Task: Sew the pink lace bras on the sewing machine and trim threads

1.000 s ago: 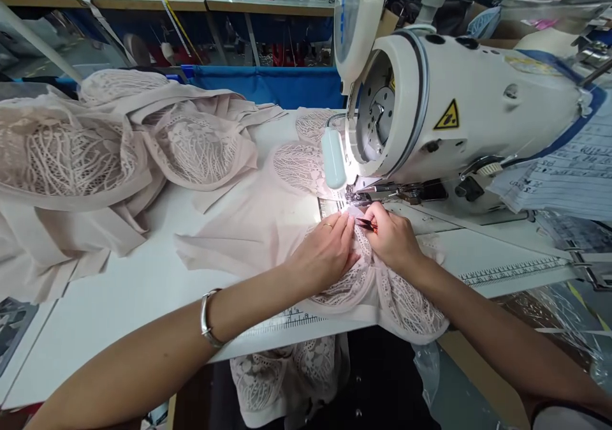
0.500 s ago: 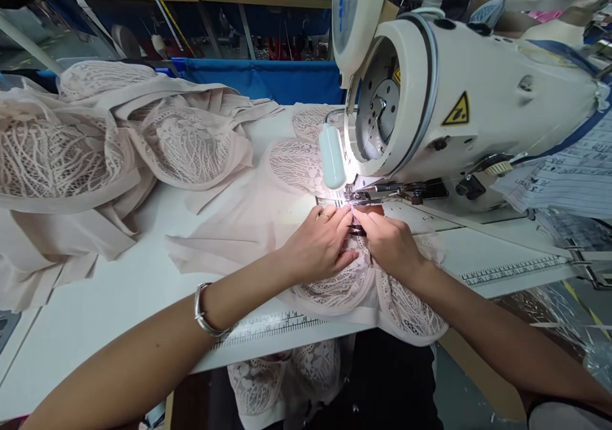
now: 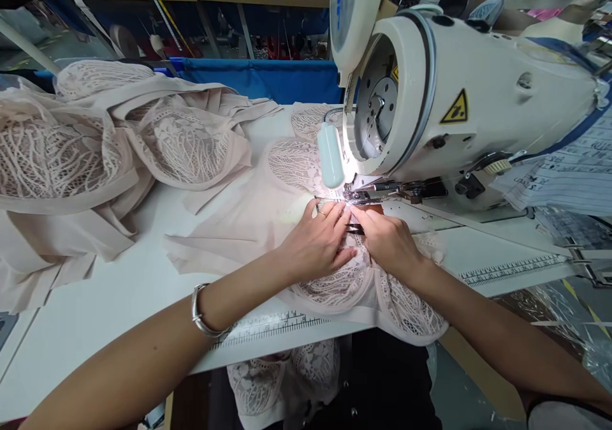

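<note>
A pale pink lace bra [image 3: 335,286] lies under both hands at the sewing machine [image 3: 488,98], its cups reaching the table's front edge. My left hand [image 3: 318,235] rests on the fabric just left of the needle area, fingers spread and thumb apart. Close beside it, my right hand [image 3: 389,235] pinches the fabric edge by the presser foot. Black-handled snips [image 3: 355,229] show between the hands; whether the right hand holds them is unclear. A small lamp [image 3: 330,159] lights the needle, which the fingertips and metal parts partly hide.
More lace bras [image 3: 182,140] are piled at the left of the white table [image 3: 119,315]. Behind stands a blue fabric bin [image 3: 262,79]. Papers [image 3: 564,168] hang at the right. Another bra [image 3: 313,379] lies on the lap.
My left hand's fingers have shifted slightly, with the index finger raised and spread a little more. The view has moved marginally; the right hand stays by the presser foot.
</note>
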Tool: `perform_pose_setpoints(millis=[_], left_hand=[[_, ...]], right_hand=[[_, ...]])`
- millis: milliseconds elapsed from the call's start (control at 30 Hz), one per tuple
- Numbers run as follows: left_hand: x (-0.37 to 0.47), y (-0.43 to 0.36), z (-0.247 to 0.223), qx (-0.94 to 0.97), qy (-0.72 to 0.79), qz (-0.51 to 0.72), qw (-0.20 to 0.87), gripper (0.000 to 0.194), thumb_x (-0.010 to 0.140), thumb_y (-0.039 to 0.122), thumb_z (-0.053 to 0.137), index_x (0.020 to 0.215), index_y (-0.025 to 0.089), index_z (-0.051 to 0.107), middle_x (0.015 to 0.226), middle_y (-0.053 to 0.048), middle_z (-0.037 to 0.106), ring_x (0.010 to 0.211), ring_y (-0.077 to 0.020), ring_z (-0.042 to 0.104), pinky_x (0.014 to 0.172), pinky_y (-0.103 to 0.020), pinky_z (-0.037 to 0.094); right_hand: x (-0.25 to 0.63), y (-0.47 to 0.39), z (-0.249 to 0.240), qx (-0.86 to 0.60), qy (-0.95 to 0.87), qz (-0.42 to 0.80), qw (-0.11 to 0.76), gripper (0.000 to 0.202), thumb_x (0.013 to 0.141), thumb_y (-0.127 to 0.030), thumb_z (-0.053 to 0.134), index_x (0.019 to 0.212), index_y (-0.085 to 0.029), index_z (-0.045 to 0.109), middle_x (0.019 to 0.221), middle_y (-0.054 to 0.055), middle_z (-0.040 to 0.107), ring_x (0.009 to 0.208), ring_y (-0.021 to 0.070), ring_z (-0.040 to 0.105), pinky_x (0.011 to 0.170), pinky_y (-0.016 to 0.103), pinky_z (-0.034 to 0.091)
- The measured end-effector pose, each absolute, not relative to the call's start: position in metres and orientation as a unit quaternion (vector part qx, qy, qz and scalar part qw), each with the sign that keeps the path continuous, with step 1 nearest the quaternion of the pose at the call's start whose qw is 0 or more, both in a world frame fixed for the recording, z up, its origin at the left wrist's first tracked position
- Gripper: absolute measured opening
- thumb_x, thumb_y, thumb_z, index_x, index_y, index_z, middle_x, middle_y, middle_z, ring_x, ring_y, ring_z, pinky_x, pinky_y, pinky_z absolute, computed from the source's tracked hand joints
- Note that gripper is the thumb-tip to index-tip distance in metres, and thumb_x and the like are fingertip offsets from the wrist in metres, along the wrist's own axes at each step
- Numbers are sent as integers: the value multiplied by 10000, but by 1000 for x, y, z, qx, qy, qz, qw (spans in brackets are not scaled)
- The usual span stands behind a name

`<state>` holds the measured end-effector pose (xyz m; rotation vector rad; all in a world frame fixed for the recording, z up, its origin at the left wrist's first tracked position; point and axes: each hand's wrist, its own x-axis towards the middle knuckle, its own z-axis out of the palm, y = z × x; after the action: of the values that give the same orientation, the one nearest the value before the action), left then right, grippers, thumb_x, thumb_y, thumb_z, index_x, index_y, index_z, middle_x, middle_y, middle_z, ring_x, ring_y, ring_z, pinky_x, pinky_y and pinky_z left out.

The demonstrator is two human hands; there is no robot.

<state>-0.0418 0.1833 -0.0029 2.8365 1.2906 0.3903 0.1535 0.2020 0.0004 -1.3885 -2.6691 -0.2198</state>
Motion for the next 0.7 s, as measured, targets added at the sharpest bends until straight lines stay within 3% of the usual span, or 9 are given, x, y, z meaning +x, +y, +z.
perform_pose_setpoints(millis=[233, 300, 467, 600, 700], left_hand=[[-45, 186, -5, 904, 407, 127, -12, 685, 1030, 526, 435, 1454, -12, 468, 1500, -259, 514, 1387, -402, 466, 1139, -593, 343], [-44, 186, -3, 912, 389, 127, -34, 627, 1048, 481, 422, 1390, -34, 527, 1464, -271, 540, 1382, -410, 469, 1136, -582, 371], [-41, 181, 3, 940, 325, 103, -31, 376, 1068, 155, 310, 1178, 62, 658, 1308, -207, 649, 1258, -296, 593, 1029, -444, 514], [-47, 183, 5, 939, 322, 120, 14, 308, 1058, 151, 391, 1219, 107, 648, 1355, -191, 632, 1312, -320, 562, 1072, -522, 497], [-55, 193, 7, 939, 308, 139, 59, 307, 1057, 141, 394, 1142, 138, 688, 1349, -161, 649, 1288, -293, 581, 1054, -501, 517]], right_hand=[[150, 204, 5, -476, -874, -34, 85, 406, 926, -70, 403, 1210, -124, 688, 983, 113, 742, 766, 198, 643, 641, 292, 396], [151, 206, 9, -497, -863, -8, 94, 333, 919, -88, 430, 1140, -118, 678, 1008, 117, 727, 740, 197, 622, 633, 296, 389], [160, 207, 14, -479, -865, 68, 131, 355, 844, -55, 480, 1127, -169, 661, 977, 71, 671, 766, 183, 606, 667, 268, 413], [166, 208, 12, -451, -878, 78, 138, 454, 832, -33, 460, 1201, -183, 677, 1024, 81, 659, 859, 194, 630, 719, 265, 447], [164, 211, 11, -451, -883, 59, 120, 439, 856, -60, 459, 1216, -176, 682, 1013, 88, 658, 824, 195, 624, 703, 275, 449]])
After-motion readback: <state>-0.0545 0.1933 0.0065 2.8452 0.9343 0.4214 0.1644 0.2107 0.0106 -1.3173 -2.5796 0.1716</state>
